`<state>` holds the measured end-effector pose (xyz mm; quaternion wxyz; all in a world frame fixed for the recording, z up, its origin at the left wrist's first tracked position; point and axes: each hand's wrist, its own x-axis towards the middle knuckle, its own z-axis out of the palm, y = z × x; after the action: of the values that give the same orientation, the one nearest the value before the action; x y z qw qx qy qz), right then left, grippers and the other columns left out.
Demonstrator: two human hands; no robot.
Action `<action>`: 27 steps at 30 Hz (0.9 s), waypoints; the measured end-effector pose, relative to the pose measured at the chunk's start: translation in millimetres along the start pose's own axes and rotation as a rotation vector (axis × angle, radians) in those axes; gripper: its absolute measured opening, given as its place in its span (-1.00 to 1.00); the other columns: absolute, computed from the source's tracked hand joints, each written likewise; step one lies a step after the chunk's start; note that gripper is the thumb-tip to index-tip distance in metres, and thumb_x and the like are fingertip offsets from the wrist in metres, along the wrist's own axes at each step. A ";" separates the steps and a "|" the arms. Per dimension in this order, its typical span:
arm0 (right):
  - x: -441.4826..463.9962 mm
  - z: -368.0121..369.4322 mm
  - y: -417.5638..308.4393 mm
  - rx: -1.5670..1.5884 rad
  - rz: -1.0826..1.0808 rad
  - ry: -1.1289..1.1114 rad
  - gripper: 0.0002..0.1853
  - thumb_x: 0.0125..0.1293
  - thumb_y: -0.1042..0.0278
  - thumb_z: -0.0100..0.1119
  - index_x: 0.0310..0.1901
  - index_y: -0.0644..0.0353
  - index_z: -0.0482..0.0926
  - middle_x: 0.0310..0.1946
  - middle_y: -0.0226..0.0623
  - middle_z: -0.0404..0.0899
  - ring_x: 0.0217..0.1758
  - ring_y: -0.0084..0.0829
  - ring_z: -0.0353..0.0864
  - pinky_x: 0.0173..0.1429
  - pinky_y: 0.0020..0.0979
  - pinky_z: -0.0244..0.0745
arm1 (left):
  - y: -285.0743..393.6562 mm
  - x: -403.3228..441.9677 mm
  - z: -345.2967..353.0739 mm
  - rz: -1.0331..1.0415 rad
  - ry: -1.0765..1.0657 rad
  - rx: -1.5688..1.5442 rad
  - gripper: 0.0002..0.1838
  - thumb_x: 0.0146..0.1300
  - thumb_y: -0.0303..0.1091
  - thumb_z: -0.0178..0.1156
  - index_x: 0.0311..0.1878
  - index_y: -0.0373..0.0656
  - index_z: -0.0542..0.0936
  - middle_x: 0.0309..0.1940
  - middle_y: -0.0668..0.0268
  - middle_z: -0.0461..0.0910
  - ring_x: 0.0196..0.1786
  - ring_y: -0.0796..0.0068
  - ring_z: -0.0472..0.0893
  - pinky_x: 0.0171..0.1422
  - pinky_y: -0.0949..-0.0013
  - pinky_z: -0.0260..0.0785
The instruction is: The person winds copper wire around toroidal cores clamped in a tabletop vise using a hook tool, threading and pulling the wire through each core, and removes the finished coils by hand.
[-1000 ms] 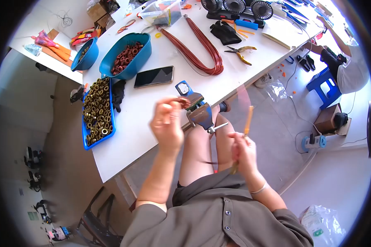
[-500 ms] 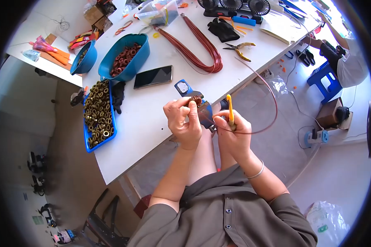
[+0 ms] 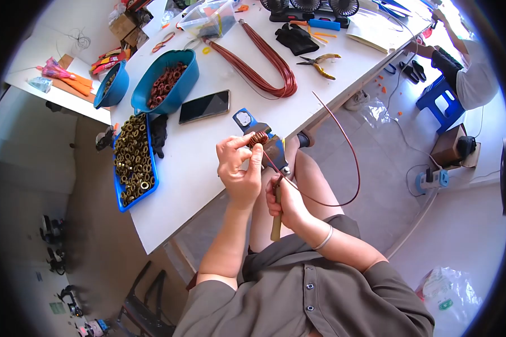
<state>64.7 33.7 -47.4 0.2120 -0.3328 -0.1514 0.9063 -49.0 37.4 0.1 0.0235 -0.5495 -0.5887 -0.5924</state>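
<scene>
Between the thumb and fingers of my left hand [image 3: 240,171] is a small copper-coloured ring wound with wire [image 3: 257,139], held just over the blue vise [image 3: 275,151] at the table edge. My right hand [image 3: 287,202] is closed around a tool with a pale handle [image 3: 276,224], whose handle points down. From the ring a reddish-brown wire [image 3: 358,168] runs past my right hand and loops out to the right, its free end up near the table edge. The tool's tip is hidden at my right hand.
On the white table [image 3: 168,194] are a blue tray of metal rings [image 3: 153,188], a teal bowl [image 3: 186,76], a phone [image 3: 204,106], a wire bundle [image 3: 284,76] and yellow-handled pliers [image 3: 320,64]. Another person [image 3: 478,78] sits at the upper right.
My right hand has moved left and down, close to my left hand, and its tool now points handle-down. The wire loop has shifted left. My left hand still holds the ring at the vise.
</scene>
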 end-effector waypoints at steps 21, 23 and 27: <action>-64.7 2.2 -36.9 -0.262 -0.220 -0.063 -0.93 0.05 0.54 -0.07 -0.39 0.26 0.37 -0.68 -0.21 0.43 -0.82 -0.51 0.29 -0.71 -0.56 0.13 | 7.1 -35.2 22.2 0.158 0.303 -0.235 -0.75 0.31 -0.51 -0.19 -0.54 -0.16 0.21 -0.62 0.32 0.27 -0.47 0.41 0.32 -0.33 0.35 0.18; -64.9 -31.8 -37.3 -0.213 -0.378 -0.009 -0.94 0.04 0.56 -0.09 -0.40 0.24 0.36 -0.42 0.01 0.59 -0.84 -0.57 0.24 -0.74 -0.59 0.11 | 14.7 -21.7 20.3 0.290 0.301 -0.291 -0.78 0.20 -0.55 -0.13 -0.57 -0.17 0.20 -0.64 0.32 0.26 -0.55 0.39 0.32 -0.38 0.33 0.20; -83.4 -64.2 -43.1 -0.213 -0.307 0.147 -0.93 0.10 0.57 -0.14 -0.38 0.19 0.33 -0.65 -0.27 0.38 -0.84 -0.63 0.10 -0.76 -0.58 0.06 | 39.0 26.5 18.8 0.564 0.006 -0.122 -0.88 -0.24 -0.64 0.00 -0.60 -0.18 0.38 -0.63 0.34 0.22 -0.61 0.36 0.34 -0.38 0.34 0.27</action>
<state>177.3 39.1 -31.6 0.3219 -0.3918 -0.2797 0.8152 -21.4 55.4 38.8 0.1560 -0.6901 -0.3760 -0.5984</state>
